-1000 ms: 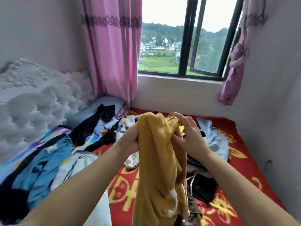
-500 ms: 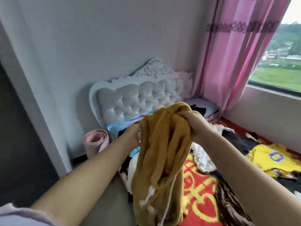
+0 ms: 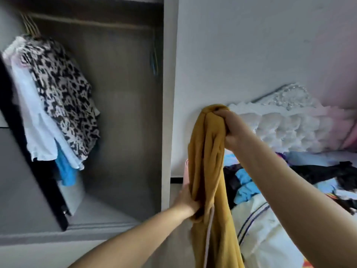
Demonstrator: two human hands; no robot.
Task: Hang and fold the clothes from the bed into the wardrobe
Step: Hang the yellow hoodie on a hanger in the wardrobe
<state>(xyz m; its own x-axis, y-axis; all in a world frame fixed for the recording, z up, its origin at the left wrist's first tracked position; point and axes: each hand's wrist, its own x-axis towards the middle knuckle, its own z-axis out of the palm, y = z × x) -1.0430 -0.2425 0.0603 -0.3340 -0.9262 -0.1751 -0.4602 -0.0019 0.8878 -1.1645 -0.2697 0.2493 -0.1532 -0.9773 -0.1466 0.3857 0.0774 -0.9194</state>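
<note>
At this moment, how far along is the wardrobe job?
Done: a few clothes, a leopard-print top among them, hang in the wardrobe. In hand: a mustard garment, gripped at its top by the right hand and lower down by the left hand, not yet on a hanger. Left: a pile of clothes on the bed.

You see white wall on right side. White puffy headboard stands against wall, with shiny swirly top. Pink glow on wall near far right edge. You see pink roll standing on floor by wall, mostly hidden, just beside headboard's left end. Dark strip runs along bottom of wall near roll. Grey floor at bottom left of your view. You cannot tell what pink roll is.
</note>
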